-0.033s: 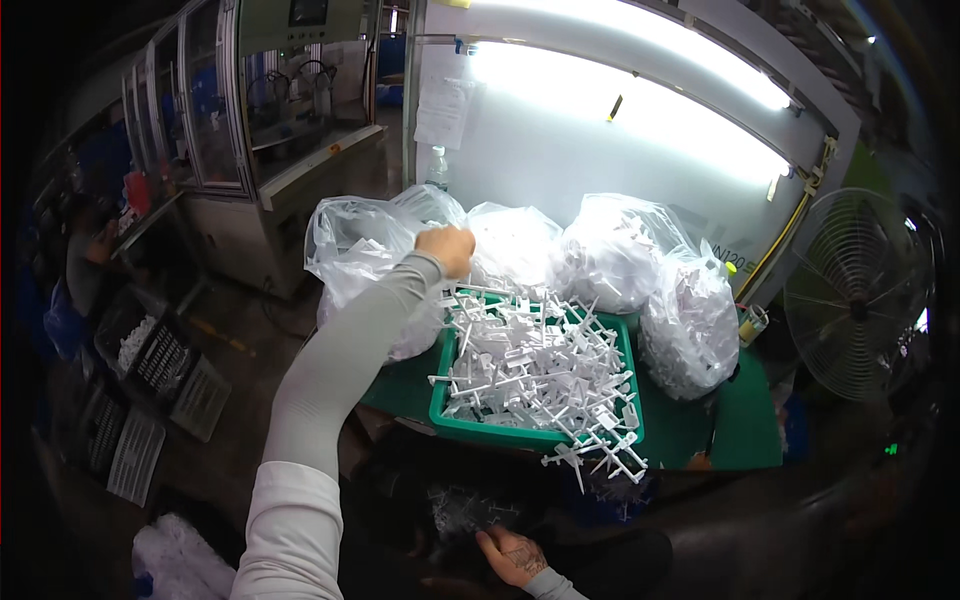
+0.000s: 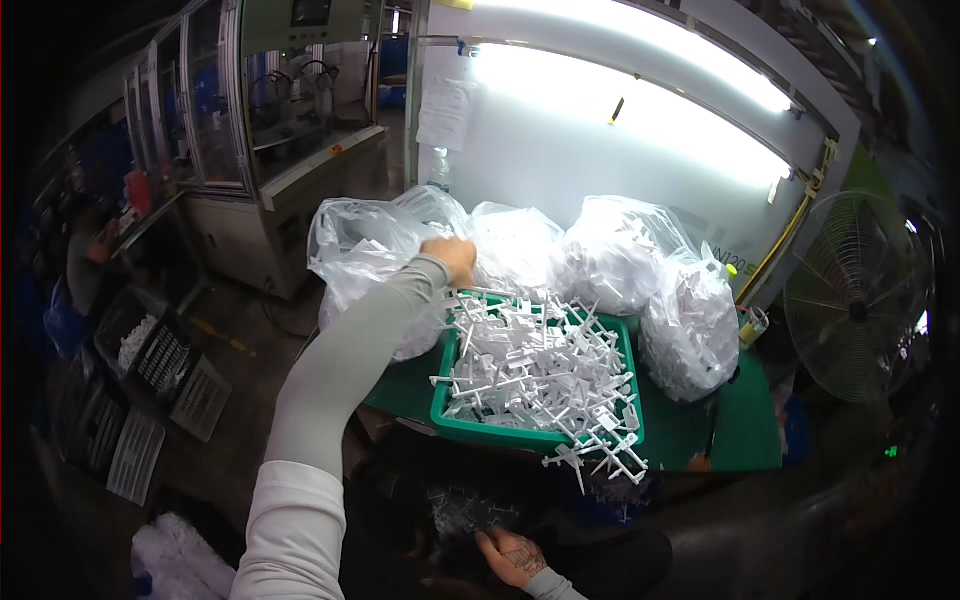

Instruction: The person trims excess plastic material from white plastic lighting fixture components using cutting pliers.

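My left hand [image 2: 456,260], its arm stretched forward, hangs over the far left of a green tray [image 2: 490,433]. Its fingers are closed and point down; what they hold is hidden. White plastic parts with thin rods [image 2: 530,365] are heaped in the tray, and some stick out over its near right corner. Low in front, my right hand [image 2: 517,557] rests near my lap with the thumb toward a dim pile of clear-looking small parts [image 2: 465,510]. Its fingers are curled out of sight, so I cannot make out what is in them.
Bulging clear bags of white parts, such as this one [image 2: 615,260], stand behind and beside the tray on the green table [image 2: 745,430]. A bottle [image 2: 439,172] is at the back. A fan [image 2: 857,300] stands right; crates [image 2: 150,345] and a seated person [image 2: 88,250] are left.
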Demonstrator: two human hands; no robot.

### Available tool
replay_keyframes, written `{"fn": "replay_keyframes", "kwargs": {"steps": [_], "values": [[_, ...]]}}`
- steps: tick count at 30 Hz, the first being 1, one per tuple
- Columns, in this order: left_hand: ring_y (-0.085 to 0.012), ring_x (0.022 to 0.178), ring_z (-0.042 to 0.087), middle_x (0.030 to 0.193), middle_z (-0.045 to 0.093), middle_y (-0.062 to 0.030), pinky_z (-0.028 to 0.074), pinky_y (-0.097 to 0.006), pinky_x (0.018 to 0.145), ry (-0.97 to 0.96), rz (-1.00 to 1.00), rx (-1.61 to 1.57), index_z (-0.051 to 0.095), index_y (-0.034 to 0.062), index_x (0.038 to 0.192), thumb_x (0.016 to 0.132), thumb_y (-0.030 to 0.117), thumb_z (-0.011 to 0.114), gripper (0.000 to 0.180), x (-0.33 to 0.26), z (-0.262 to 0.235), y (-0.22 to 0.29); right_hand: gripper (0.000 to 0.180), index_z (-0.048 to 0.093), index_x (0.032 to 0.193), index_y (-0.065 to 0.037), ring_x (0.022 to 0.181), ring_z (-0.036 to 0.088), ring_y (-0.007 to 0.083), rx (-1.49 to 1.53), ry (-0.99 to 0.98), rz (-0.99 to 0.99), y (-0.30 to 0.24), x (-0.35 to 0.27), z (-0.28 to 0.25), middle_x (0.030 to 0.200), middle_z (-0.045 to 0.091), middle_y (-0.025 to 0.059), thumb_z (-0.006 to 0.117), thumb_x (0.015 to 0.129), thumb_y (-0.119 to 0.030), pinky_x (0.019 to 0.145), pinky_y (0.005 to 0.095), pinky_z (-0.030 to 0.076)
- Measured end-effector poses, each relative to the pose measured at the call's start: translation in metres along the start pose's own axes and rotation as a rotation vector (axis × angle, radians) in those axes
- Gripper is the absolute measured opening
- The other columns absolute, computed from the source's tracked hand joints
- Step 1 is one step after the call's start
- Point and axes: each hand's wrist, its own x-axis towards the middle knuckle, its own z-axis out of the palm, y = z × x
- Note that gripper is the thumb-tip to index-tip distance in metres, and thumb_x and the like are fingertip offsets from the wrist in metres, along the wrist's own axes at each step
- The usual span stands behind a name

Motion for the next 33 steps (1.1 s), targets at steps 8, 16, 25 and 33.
{"fn": "replay_keyframes", "kwargs": {"steps": [8,16,25,33], "values": [[-0.0253,0.093,0.070,0.095,0.074,-0.0122,0.054,-0.036,0.083,0.137,0.163,-0.501,0.074,0.0044,0.095,0.085,0.028,0.071,0.025,-0.026,-0.037,0.013,0.051,0.065,0.116,-0.008,0.104,0.065,0.0400,0.025,0.041,0.003,0.001,-0.005,-0.004,0.106,0.070,0.0211,0.046,0.098,-0.051,0.090,0.0463,0.051],[-0.0088,0.079,0.067,0.091,0.074,-0.0071,0.054,-0.022,0.072,0.535,0.079,-1.177,0.072,-0.0023,0.100,0.093,0.012,0.072,0.016,-0.053,-0.049,0.024,0.045,0.064,0.110,-0.004,0.095,0.066,0.0417,0.096,0.089,-0.009,0.000,-0.008,-0.010,0.098,0.070,0.0225,0.050,0.099,-0.045,0.083,0.0471,0.052],[-0.0100,0.087,0.069,0.098,0.074,-0.0051,0.055,-0.023,0.083,0.574,0.219,-1.146,0.071,0.0013,0.104,0.090,0.004,0.072,0.014,-0.093,-0.045,0.045,0.034,0.063,0.107,-0.002,0.090,0.067,0.0403,0.309,0.234,-0.084,0.001,-0.003,-0.006,0.094,0.068,0.0209,0.052,0.101,-0.034,0.078,0.0453,0.052],[-0.0078,0.076,0.062,0.095,0.069,-0.0057,0.050,-0.021,0.071,0.554,0.235,-1.348,0.066,-0.0013,0.100,0.085,-0.010,0.069,0.017,-0.165,-0.035,0.075,0.030,0.060,0.102,0.000,0.081,0.068,0.0191,0.665,0.328,-0.102,0.007,-0.003,-0.003,0.086,0.069,0.0113,0.054,0.102,-0.029,0.075,0.0323,0.054]]}}
